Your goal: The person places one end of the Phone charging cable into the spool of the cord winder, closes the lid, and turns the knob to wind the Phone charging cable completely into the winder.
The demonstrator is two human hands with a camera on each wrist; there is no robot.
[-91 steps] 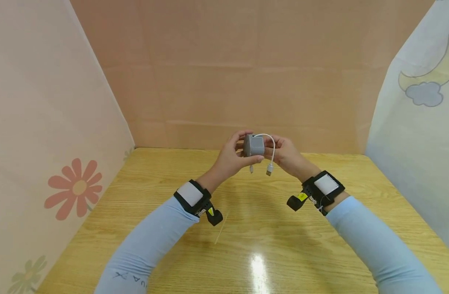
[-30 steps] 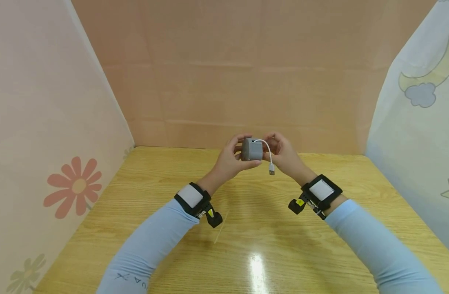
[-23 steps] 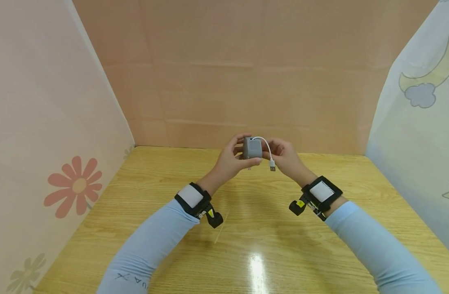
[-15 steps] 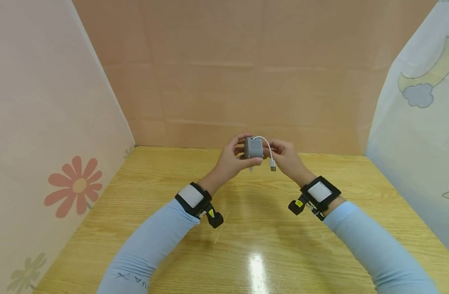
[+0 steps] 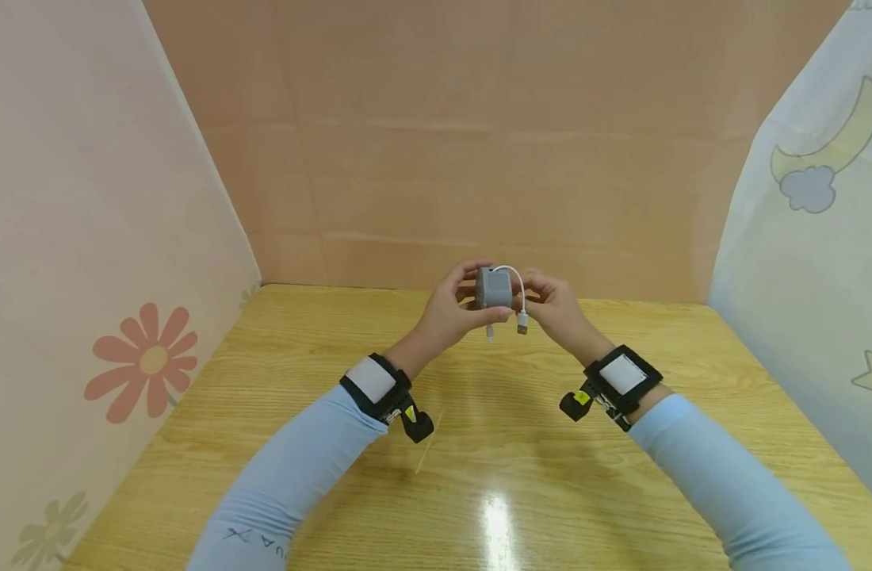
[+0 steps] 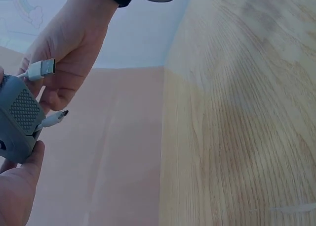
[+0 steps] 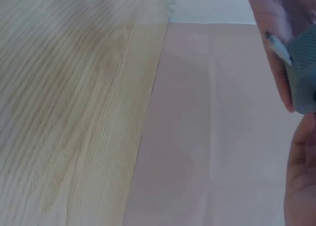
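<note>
Item: small grey cube-shaped device [image 5: 494,287], with rounded corners and a meshed grille face visible in the left wrist view [image 6: 19,118]. Location: held in the air above the far middle of the counter [image 5: 479,444], between both hands, not touching the surface.

Attachment: short white cable [image 5: 516,282], arching from the top of the cube over to its right side. One end carries a broad USB plug [image 5: 522,323], hanging free just right of the cube's lower edge; a second, slimmer plug [image 5: 489,331] hangs below the cube. In the left wrist view the broad plug [image 6: 41,68] sits above the slim one [image 6: 53,119], both beside the grille face.

Left hand [image 5: 449,312]: grip closed around the cube, thumb on the near lower edge, fingers curled over the far top side.

Right hand [image 5: 554,308]: grip narrow, fingers curled at the cable on the cube's right side; the exact contact point is too small to tell in the head view.

Forearms: both in pale blue sleeves [image 5: 302,468], each wrist wearing a black strap with a white patch [image 5: 371,377] and a small black camera unit [image 5: 416,423] with a yellow mark.

Support: wooden counter, light grain, with a bright reflection of light near the front middle.

Surround: plain peach backdrop [image 5: 479,143] at the far side; pale sheet with a red flower print [image 5: 145,362] on the left; pale sheet with moon, cloud and star prints [image 5: 821,159] on the right.
</note>
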